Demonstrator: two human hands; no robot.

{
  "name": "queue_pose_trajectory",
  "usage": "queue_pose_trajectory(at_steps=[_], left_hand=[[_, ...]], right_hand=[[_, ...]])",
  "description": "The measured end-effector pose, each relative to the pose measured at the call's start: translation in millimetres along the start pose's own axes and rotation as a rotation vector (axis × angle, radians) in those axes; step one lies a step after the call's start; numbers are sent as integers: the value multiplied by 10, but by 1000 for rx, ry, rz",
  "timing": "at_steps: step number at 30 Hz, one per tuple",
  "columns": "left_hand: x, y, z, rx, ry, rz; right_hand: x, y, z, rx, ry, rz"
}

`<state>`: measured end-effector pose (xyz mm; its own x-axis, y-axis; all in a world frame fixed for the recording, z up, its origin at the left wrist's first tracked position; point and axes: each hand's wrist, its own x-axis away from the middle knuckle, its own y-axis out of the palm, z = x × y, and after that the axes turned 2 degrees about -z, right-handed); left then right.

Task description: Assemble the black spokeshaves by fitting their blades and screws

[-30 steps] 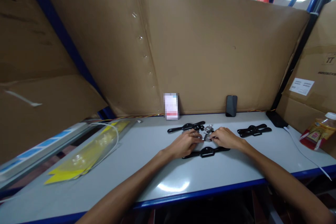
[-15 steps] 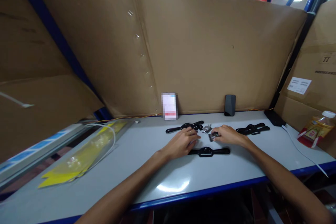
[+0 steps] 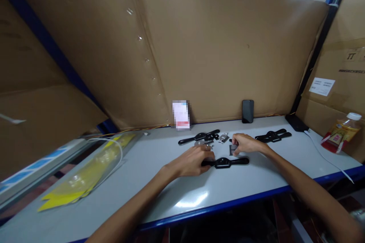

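Closed round the left handle of a black spokeshave body (image 3: 224, 163) is my left hand (image 3: 195, 160); the body lies on the table. My right hand (image 3: 245, 143) pinches a small flat metal blade (image 3: 231, 150) just above that body, with part of the blade hidden by the fingers. Behind the hands lie another black spokeshave body (image 3: 200, 136), small black parts (image 3: 212, 136) and loose metal pieces (image 3: 224, 138). Some grey metal pieces (image 3: 201, 142) show just past my left fingers. More black spokeshave bodies (image 3: 273, 136) lie crossed to the right of my right hand.
A lit screen (image 3: 181, 115) and a dark phone (image 3: 248, 111) lean on the cardboard wall (image 3: 199, 45). At right stand a bottle (image 3: 340, 133) and a black box (image 3: 296, 123) with a white cable. A yellow-and-clear plastic packet (image 3: 85, 174) lies left. The table has a blue front edge (image 3: 216, 211).
My left hand has moved back toward me and closed on the near spokeshave body's handle, uncovering metal pieces behind it. My right hand still holds the blade. The view has shifted slightly.
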<state>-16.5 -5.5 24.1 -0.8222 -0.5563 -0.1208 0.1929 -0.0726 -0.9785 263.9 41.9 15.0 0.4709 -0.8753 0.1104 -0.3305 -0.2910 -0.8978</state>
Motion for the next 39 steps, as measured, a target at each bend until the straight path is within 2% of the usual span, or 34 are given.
queue_pose_trajectory(at_steps=[2,5,8,13,19,23,26,29,39], left_hand=[[19,-33,37,4,-41,-74],[49,-75,92,-11,-79,-142],[75,-83,103,-27,-83,-132],[72,-66,83,-54,-57,-105],[51,-70,107,-101,-46,-108],[58,-61,109,-100,-54,-111],[58,-73,122,-99,-60,-118],[56,-97,145,-93,-59,-121],[80,-44,107,-36,-38,-58]], right_hand=[[10,11,4,-34,-10,-6],[-10,35,14,-186,13,-81],[-62,55,24,-341,-14,-43],[-94,66,-47,-727,-74,11],[-46,159,-191,-925,-169,-11],[-84,279,-198,-948,-183,-45],[-114,332,-173,-915,-137,-77],[-120,330,-144,-857,-105,-109],[-75,354,-192,-757,-173,-143]])
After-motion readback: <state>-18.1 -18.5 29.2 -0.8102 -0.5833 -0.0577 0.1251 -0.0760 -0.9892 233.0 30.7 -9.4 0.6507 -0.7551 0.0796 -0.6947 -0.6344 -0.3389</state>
